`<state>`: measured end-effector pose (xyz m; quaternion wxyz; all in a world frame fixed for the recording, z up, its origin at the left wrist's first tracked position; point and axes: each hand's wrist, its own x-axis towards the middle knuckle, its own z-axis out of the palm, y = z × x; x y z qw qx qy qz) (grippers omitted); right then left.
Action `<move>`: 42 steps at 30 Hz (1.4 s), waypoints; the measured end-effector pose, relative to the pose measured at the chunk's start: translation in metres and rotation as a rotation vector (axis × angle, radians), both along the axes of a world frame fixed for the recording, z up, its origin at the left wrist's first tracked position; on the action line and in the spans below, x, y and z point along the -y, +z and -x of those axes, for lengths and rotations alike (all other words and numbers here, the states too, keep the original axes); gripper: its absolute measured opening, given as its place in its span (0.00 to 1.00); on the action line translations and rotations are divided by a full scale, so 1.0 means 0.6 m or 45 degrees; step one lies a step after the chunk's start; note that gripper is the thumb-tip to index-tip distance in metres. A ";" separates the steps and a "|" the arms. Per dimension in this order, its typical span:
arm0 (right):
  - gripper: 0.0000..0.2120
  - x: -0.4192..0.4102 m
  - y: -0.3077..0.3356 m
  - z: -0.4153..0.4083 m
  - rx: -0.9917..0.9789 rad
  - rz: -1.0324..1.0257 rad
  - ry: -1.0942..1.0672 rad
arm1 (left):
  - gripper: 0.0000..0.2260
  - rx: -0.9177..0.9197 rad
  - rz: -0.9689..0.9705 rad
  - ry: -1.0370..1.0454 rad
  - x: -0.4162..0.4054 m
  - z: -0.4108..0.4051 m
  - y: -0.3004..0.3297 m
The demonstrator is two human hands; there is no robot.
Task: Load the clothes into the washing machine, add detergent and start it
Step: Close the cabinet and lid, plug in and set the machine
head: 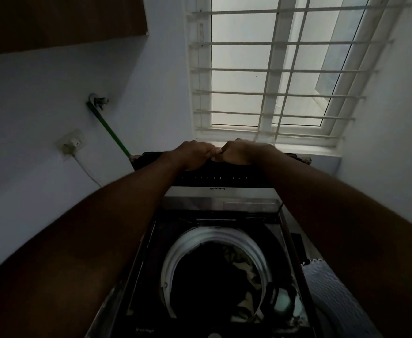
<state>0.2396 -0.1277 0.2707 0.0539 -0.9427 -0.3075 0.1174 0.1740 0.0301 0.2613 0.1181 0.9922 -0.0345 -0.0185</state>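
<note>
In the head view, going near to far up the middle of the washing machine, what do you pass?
Clothes in the drum → white drum rim → silver brand strip → left hand and right hand on the lid's top edge → barred window.

Home laundry corner, dim. I'm at a top-load washing machine (pixel 220 191) with clothes (pixel 239 272) in its drum, pushed against painted walls under a barred window (pixel 268 69); wall socket (pixel 71 143) and tap with green hose (pixel 107 126) at left.
</note>
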 end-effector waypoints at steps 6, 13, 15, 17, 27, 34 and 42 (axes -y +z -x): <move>0.28 0.034 -0.025 0.065 0.086 -0.072 0.010 | 0.27 -0.079 -0.070 -0.036 0.005 0.041 -0.019; 0.26 0.053 -0.057 0.131 0.074 -0.021 0.018 | 0.29 -0.111 -0.098 -0.142 0.012 0.105 -0.046; 0.26 0.060 -0.063 0.151 0.054 -0.007 0.023 | 0.31 -0.126 -0.109 -0.165 0.013 0.125 -0.057; 0.30 0.071 -0.072 0.170 0.019 0.004 0.021 | 0.32 -0.166 -0.134 -0.200 0.018 0.145 -0.066; 0.26 0.111 -0.179 0.272 -0.006 -0.032 0.142 | 0.33 -0.113 -0.034 -0.216 0.046 0.260 -0.186; 0.42 0.132 -0.298 0.354 -0.022 0.137 0.121 | 0.36 -0.327 0.017 -0.184 0.070 0.328 -0.286; 0.53 0.130 -0.363 0.380 -0.014 0.183 0.104 | 0.44 -0.320 -0.006 -0.057 0.084 0.355 -0.351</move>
